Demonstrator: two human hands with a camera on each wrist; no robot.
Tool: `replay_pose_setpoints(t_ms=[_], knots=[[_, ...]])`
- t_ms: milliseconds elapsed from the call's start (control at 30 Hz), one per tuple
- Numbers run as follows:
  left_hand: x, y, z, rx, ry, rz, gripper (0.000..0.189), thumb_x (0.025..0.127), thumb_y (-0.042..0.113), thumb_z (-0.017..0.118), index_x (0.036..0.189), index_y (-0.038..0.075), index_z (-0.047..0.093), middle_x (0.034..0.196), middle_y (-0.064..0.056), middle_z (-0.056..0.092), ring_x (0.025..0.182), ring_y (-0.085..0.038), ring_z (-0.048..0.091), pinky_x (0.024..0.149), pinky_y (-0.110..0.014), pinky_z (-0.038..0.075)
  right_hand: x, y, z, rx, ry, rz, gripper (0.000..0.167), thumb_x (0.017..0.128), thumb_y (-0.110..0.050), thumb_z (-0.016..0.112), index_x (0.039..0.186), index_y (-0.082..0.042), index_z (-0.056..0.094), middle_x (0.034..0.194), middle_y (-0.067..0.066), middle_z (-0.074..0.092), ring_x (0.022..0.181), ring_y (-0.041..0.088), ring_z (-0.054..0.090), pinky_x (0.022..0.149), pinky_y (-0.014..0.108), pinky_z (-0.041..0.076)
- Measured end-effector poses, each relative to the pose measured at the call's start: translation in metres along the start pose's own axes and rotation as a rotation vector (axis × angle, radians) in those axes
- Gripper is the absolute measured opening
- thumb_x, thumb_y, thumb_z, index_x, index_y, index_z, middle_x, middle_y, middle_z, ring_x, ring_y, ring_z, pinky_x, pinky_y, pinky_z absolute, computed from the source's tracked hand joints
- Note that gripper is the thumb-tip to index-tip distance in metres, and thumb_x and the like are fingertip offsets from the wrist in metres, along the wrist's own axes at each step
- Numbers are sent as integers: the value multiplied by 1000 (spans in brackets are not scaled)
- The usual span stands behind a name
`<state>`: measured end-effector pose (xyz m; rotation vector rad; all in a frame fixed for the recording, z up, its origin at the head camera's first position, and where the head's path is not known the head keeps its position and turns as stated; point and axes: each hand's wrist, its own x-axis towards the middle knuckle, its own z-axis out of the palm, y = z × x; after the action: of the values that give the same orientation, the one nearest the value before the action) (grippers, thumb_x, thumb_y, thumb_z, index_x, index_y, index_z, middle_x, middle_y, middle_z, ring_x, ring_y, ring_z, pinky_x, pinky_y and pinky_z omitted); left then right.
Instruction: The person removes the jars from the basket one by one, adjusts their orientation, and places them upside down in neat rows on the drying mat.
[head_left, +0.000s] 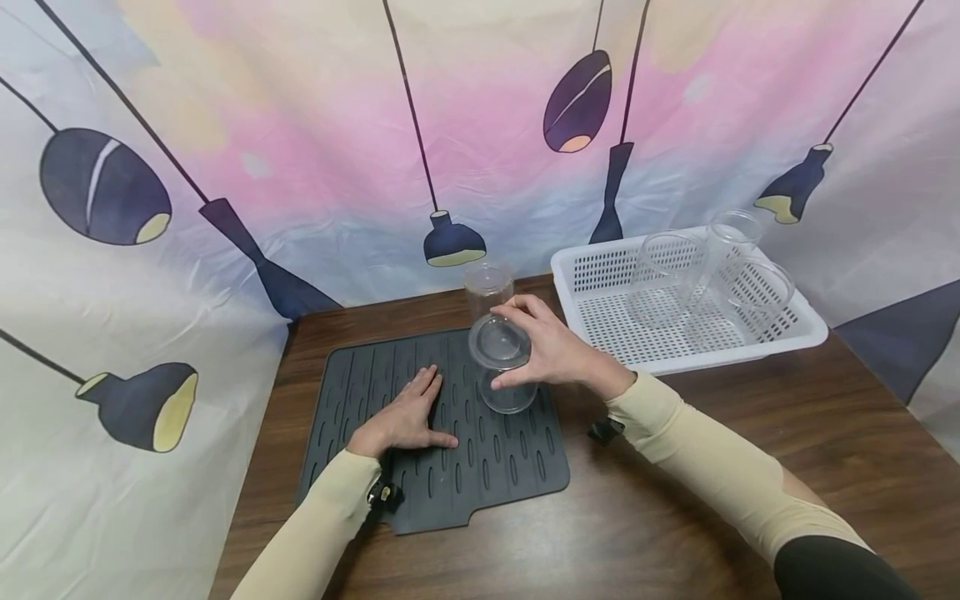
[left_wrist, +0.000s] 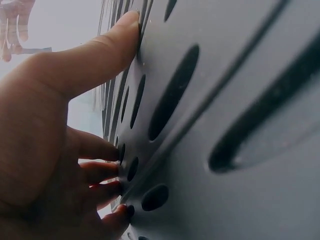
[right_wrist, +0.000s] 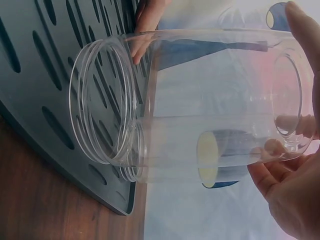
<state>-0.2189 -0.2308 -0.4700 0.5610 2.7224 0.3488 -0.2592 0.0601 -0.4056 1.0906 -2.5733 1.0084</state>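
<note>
My right hand (head_left: 553, 346) grips a clear jar (head_left: 498, 340) around its upper end, thumb on one side and fingers on the other. The jar is upside down, its threaded mouth (right_wrist: 102, 102) toward the dark grey ribbed mat (head_left: 498, 471) and close over it. Just behind it, near the mat's back edge, another clear jar (head_left: 487, 285) stands upside down. My left hand (head_left: 405, 414) rests on the mat with fingers spread and holds nothing; its thumb (left_wrist: 112, 52) and fingertips touch the slotted surface.
A white perforated basket (head_left: 682, 362) at the back right holds several clear jars (head_left: 667, 279). Mat and basket sit on a brown wooden table (head_left: 600, 517). A cloth backdrop (head_left: 315, 150) printed with hanging lamps rises along the table's back and left.
</note>
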Motion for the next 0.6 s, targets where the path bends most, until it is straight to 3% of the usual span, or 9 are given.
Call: replay_pose_setpoints(t_ms=[267, 600], knots=[[1, -1, 2, 2, -2, 1, 118, 73, 64, 76, 155, 1, 19, 164, -15, 4, 151, -34, 4, 120, -51, 17, -5, 2, -4, 12, 30, -9, 100, 62, -57, 86, 145, -17, 46, 138, 11, 38, 125, 25, 38, 99, 49, 42], [-2, -2, 0, -9, 17, 41, 118, 73, 62, 77, 154, -2, 19, 163, -18, 5, 151, -36, 6, 120, -52, 18, -11, 5, -26, 79, 92, 15, 89, 67, -46, 87, 142, -14, 49, 137, 9, 42, 124, 25, 45, 102, 54, 41]])
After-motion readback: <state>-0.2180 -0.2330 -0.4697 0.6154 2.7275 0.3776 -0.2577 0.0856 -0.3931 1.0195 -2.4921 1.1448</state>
